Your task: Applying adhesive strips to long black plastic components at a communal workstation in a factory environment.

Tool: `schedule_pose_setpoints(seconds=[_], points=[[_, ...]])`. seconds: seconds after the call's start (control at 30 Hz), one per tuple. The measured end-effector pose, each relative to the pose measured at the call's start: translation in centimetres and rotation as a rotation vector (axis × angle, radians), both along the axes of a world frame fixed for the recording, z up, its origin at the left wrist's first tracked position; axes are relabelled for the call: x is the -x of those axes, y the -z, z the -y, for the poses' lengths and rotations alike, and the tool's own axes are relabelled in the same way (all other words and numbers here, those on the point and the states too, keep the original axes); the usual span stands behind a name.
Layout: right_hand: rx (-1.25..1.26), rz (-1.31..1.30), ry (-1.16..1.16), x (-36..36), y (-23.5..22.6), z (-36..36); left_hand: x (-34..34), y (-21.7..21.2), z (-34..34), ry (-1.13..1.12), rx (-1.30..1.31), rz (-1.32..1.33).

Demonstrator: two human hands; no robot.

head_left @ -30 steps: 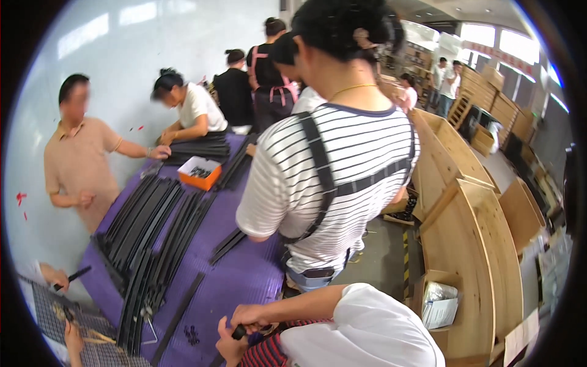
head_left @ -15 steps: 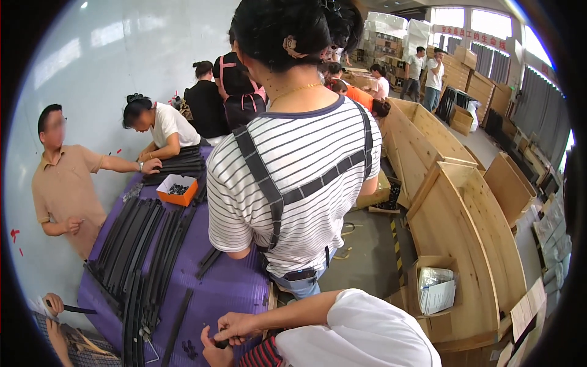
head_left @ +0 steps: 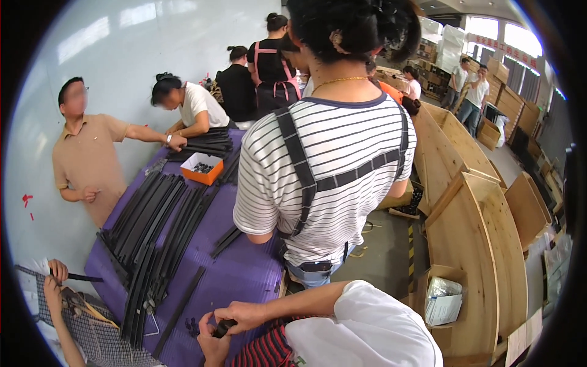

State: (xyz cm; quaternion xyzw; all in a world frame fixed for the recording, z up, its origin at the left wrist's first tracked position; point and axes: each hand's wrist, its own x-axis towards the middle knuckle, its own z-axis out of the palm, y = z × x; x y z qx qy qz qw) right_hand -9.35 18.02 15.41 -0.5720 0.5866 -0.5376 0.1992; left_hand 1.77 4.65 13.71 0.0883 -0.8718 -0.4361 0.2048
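At the table's near edge, my right hand [head_left: 243, 316] is closed with its fingertips round a small dark piece [head_left: 224, 328], whose exact kind I cannot make out. My left hand [head_left: 214, 344] curls about the same piece from the near side, its fingers partly raised. Several small black parts [head_left: 191, 327] lie loose just left of my hands. Past them is a long black strip [head_left: 179, 312] on the purple table covering [head_left: 235, 275]. A bent metal rod [head_left: 153, 327] lies further left, by a bundle of black strips [head_left: 139, 293].
Close ahead stands a person in a striped shirt [head_left: 330, 159]. Wooden crates [head_left: 458, 244] and an open cardboard box [head_left: 443, 306] are at right. An orange box [head_left: 203, 169] of small parts sits up the table. Another person's hands [head_left: 56, 281] hold a black strip at lower left.
My view has turned a little to the left, so most things sit further right. The dark piece shows more plainly between my hands, and my left fingers have shifted around it.
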Motion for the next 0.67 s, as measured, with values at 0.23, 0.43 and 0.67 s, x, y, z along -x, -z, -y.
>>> schedule_pose_setpoints(seconds=[0.23, 0.43, 0.67], points=[[-0.223, 0.249, -0.235, 1.6, 0.4, 0.7, -0.8, 0.4, -0.1, -0.062, 0.109, -0.017], [-0.731, 0.746, -0.04, 1.3, -2.0, 1.1, -1.2, 2.3, -1.4, -0.074, 0.251, 0.01], [-0.993, 0.934, -0.132, 0.4, 0.5, 1.4, -1.6, 2.7, -2.5, -0.108, 0.25, 0.043]])
